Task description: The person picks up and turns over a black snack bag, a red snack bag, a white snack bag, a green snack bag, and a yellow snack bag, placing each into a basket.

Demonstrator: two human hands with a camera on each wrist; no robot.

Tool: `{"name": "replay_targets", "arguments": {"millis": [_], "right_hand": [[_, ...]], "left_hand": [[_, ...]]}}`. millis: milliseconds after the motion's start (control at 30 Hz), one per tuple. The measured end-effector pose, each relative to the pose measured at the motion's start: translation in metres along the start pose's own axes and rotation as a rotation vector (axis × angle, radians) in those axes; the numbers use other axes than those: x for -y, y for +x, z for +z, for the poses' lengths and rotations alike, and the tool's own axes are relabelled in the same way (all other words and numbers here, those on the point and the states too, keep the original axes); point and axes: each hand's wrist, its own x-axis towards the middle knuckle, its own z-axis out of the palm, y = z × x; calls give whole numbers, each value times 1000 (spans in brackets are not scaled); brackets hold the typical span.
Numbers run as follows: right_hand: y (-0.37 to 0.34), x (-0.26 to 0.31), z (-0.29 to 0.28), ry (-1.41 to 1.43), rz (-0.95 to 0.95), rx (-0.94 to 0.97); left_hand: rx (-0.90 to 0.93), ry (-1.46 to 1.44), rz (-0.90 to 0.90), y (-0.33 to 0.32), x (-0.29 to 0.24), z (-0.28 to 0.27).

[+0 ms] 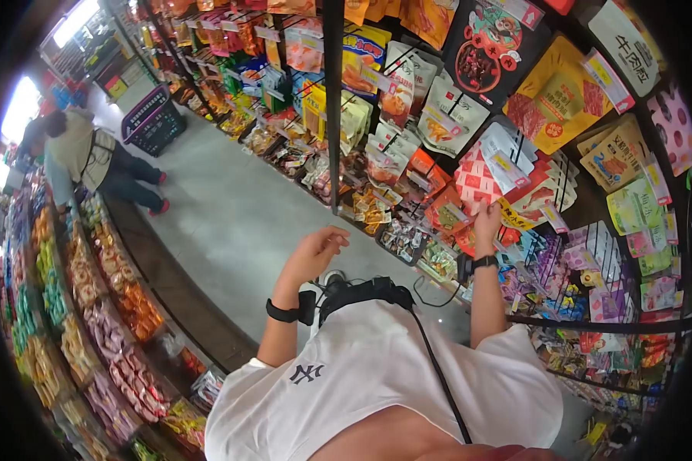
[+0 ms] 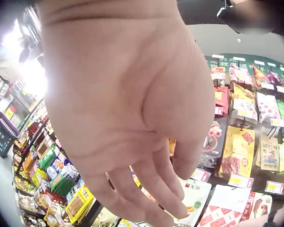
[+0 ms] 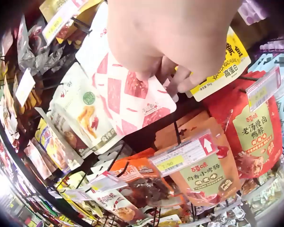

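free air surrounds the left grip [image 1: 314,257]; packets [image 3: 116,92] crowd the right grip [image 1: 486,227].

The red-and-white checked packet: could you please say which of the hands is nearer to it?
Right: the right hand pinches the checked packet by its edge, while the left hand is apart from it, off to the left.

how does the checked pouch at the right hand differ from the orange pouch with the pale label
The checked pouch has a red-and-white pattern; the orange pouch is mostly one colour. The right hand pinches the checked pouch but does not touch the orange pouch. In the right wrist view, a price tag crosses the orange pouch, while none crosses the checked pouch. Both are printed packets.
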Motion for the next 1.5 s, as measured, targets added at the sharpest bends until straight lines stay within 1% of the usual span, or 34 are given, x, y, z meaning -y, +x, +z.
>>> {"name": "replay_targets", "arguments": {"millis": [33, 133, 167, 200, 233, 267, 333, 367, 467, 500, 567, 600, 633, 667, 700, 800, 833, 933, 967, 1067, 1100, 1200, 1233, 1267, 1333, 1367, 1467, 1500], "right_hand": [[-16, 22, -3, -32, 33, -2], [-53, 49, -20, -70, -22, -7], [-67, 73, -24, 34, 61, -10], [-83, 107, -26, 140, 141, -17], [-95, 129, -27, 251, 216, -29], [-102, 137, -29, 283, 221, -28], [-123, 143, -41, 346, 235, -29], [-136, 141, -57, 275, 229, 34], [-177, 147, -80, 307, 397, 29], [-188, 164, -92, 262, 360, 103], [-212, 179, -116, 136, 350, 140], [-224, 188, -129, 71, 349, 168], [-231, 203, -145, 15, 357, 188], [-243, 211, -159, 80, 363, 176], [-255, 218, -173, 143, 369, 167], [-295, 223, -221, 258, 380, 127], [-308, 225, -237, 283, 380, 109], [-348, 239, -280, 66, 385, -165], [-369, 229, -300, -42, 372, -213], [-412, 249, -339, -276, 177, -327], [-427, 268, -349, -194, 265, -290], [-473, 263, -371, -37, 251, -368], [-495, 265, -382, 170, 351, -368], [-517, 267, -393, 373, 453, -388], [-544, 260, -403, 706, 429, -499], [-556, 260, -408, 659, 495, -520], [-590, 254, -427, 507, 474, -523], [-588, 264, -437, 515, 462, -554]], "left_hand": [[31, 3, -6, 13, 5, -8], [144, 89, -14, 49, -11, -21], [152, 96, 20, 62, -6, -18], [207, 120, 16, 72, -6, -14], [265, 147, 14, 83, -7, -10], [325, 176, 14, 92, -8, -5], [459, 126, 2, 106, -3, 8], [513, 110, -14, 109, -2, 14], [661, 153, -45, 117, -5, 31], [717, 168, -49, 118, -2, 40], [836, 187, -34, 113, -8, 60], [885, 240, -22, 107, -17, 76], [931, 292, -14, 101, -28, 95], [973, 344, -4, 91, -35, 115], [987, 339, -104, 79, -38, 135], [1097, -84, 56, 29, -55, 209], [1146, 41, 186, 19, -63, 229], [1140, -81, 108, -38, -88, 298], [1147, 19, 182, -51, -88, 320], [1216, 154, 390, -100, -105, 380], [1268, 125, 388, -115, -107, 399], [1684, 55, 461, -156, -147, 437], [1737, 25, 448, -168, -144, 452], [1717, 30, 506, -179, -145, 466], [1673, 39, 624, -199, -154, 493], [1697, 116, 585, -208, -161, 503], [1764, 68, 439, -231, -160, 536], [1804, 60, 436, -236, -157, 550]]}}
